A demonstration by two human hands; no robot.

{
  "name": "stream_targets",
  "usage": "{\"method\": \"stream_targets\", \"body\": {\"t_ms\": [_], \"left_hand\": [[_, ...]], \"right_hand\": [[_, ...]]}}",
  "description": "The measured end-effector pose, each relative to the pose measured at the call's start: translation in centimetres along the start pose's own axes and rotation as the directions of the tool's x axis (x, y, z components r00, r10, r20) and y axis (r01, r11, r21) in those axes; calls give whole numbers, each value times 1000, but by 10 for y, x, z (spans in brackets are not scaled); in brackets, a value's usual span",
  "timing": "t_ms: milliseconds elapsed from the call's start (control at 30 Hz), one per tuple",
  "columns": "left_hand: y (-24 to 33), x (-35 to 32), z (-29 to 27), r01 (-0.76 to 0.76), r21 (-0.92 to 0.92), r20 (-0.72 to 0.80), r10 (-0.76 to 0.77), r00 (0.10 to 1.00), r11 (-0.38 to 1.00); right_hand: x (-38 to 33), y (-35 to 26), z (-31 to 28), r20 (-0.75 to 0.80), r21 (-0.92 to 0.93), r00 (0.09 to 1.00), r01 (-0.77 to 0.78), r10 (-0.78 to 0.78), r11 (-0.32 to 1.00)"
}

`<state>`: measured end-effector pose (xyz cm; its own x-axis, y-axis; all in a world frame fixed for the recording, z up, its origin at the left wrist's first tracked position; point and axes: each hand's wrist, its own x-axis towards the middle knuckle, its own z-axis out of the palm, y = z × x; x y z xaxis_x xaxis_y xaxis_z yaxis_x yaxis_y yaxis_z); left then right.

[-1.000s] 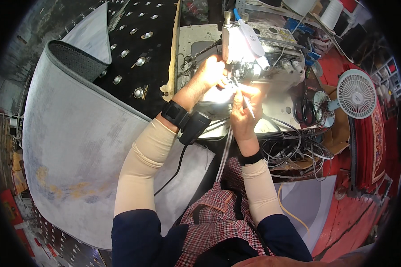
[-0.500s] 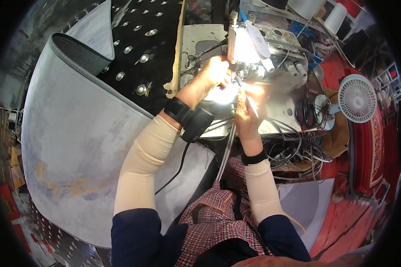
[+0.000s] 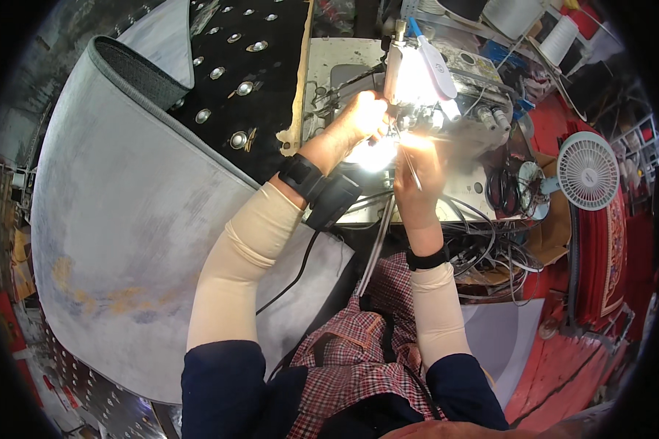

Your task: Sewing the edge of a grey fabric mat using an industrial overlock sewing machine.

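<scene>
Both my hands are working under the lit sewing machine (image 3: 447, 88): my left hand (image 3: 364, 117) is curling closed against it, my right hand (image 3: 417, 183) is pinching thin tweezers (image 3: 411, 170).

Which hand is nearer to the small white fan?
The right. The right hand is at the lit sewing machine, well left of the white fan; the left hand is farther left still.
</scene>
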<state>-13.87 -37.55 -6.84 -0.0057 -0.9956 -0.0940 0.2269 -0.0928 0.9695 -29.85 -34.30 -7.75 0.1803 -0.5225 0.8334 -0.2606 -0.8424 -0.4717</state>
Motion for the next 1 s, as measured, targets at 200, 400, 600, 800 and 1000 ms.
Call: {"method": "stream_targets", "body": {"t_ms": [200, 400, 600, 800, 1000], "left_hand": [[1, -4, 3, -82, 64, -32, 84, 996, 995], [18, -11, 3, -54, 344, -191, 126, 973, 937], [17, -10, 3, -126, 480, -91, 192, 977, 868], [17, -12, 2, -151, 468, -84, 213, 973, 871], [20, -13, -2, -204, 516, -61, 273, 960, 832]], "right_hand": [[0, 3, 0, 13, -81, 996, -91, 93, 993], [7, 3, 2, -90, 102, 965, -236, 245, 966], [8, 4, 10, -50, 577, 846, -409, 531, 707], [5, 9, 13, 7, 749, 787, -413, 617, 518], [1, 9, 6, 259, 918, 674, -393, 692, 40]]}}
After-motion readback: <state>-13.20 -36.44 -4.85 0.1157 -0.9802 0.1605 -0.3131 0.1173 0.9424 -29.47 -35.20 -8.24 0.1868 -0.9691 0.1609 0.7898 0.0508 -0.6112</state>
